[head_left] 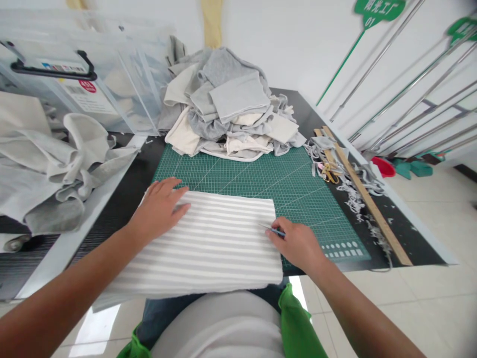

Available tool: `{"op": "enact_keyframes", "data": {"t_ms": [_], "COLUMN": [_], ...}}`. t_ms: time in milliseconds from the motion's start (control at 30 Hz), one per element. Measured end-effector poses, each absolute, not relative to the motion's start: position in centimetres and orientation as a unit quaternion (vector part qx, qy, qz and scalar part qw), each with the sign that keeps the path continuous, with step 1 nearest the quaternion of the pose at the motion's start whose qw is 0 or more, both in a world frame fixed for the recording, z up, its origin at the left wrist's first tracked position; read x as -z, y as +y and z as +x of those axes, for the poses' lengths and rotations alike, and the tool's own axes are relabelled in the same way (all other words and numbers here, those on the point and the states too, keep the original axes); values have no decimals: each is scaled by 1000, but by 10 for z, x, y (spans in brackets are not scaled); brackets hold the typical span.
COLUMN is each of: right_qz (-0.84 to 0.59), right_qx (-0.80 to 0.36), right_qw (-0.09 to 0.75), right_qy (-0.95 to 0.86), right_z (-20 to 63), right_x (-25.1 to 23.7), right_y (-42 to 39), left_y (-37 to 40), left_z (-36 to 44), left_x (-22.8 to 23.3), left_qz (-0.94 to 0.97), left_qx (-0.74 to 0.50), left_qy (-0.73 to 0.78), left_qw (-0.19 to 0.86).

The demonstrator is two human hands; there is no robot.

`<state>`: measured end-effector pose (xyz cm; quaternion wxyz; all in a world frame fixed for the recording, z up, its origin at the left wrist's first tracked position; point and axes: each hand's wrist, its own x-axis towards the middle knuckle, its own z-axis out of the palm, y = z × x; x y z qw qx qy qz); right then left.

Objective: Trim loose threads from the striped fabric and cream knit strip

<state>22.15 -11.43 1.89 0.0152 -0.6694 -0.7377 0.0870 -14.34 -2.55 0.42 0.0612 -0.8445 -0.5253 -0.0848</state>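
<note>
A grey-and-white striped fabric piece (223, 233) lies flat over the near part of a green cutting mat (313, 204), its lower edge hanging past the table toward my body. My left hand (158, 206) rests on the fabric's upper left corner, palm down with fingers spread. At the right edge, my right hand (296, 243) is closed around a small pointed tool (276, 231) with a thin metal tip and a bluish body. The tip points left over the stripes. Whether the tool is snips or tweezers, I cannot make out.
Behind the mat rises a heap of grey and cream cloth (231, 94). Left are loose fabric pieces (63, 164) and a clear plastic bin (122, 79). A wooden ruler (367, 199), gold-handled scissors (328, 172) and fabric scraps (352, 199) lie right. Long-handled poles (395, 109) lean beyond.
</note>
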Motion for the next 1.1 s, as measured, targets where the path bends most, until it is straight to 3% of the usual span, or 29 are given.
{"op": "enact_keyframes", "data": {"t_ms": [100,600,933,1100], "right_qz": [-624,-627,-650,-702], "right_qx": [-68,-22,-37,-50], "right_qw": [0,-59,-30,4], "right_qy": [-778,-777,-759,-710], "right_z": [219,224,224,228], "right_x": [-17,-21,-23,-22], "right_y": [-116,-80,-68,-75], "left_y": [-44,-68,-79,-87], "left_z": [-136,-126,-123,-160], "left_x": [8,8,3,3], "left_qz": [-892,-823,-806,-788], "left_qx": [51,17,15,5], "left_qy": [-449,-567,-590,-614], "left_qw": [29,27,43,48]}}
